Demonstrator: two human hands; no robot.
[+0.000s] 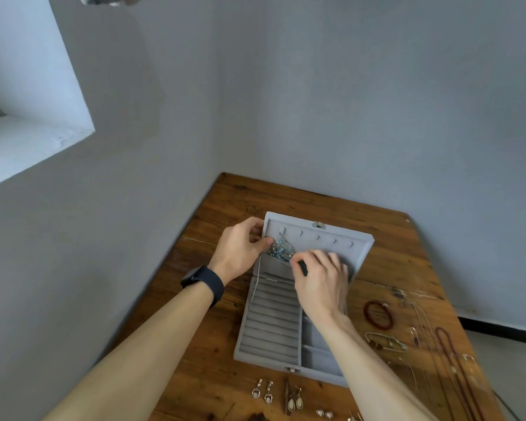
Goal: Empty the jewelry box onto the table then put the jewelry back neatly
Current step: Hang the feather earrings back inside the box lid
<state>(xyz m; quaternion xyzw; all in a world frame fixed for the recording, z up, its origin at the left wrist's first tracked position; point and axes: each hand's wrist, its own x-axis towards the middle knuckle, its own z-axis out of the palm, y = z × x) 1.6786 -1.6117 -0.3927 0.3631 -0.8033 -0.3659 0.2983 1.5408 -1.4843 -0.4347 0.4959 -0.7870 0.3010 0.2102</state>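
The jewelry box (pixel 268 323) lay open on the tabletop (pixel 213 375), its ring rolls and side compartments bare, its lid (pixel 331 238) tipped back. The left hand (pixel 240 249) gripped the lid's left edge, fingers curled behind it and the thumb pressed on its face. The right hand (pixel 319 278) pinched thumb and forefinger at the lower end of an ornate earring (pixel 281 249) that hung from the leftmost hook (pixel 283 230) above the lid pocket (pixel 274 264). A small dark piece showed between those fingers, but the view was too small to tell what it was.

With the red bracelet (pixel 378 316), the necklaces (pixel 450 360) and the drop earrings (pixel 263 391) lying out on the wood, this was probably the start of the putting back. To do it well:

- The left hand's job was to keep the lid from swinging.
- The right hand needed only a light pull, so the wire sat fully in the hook.
- The dangling part belonged tucked flat into the pocket, clear of the neighbouring hooks so later pieces would not snag.
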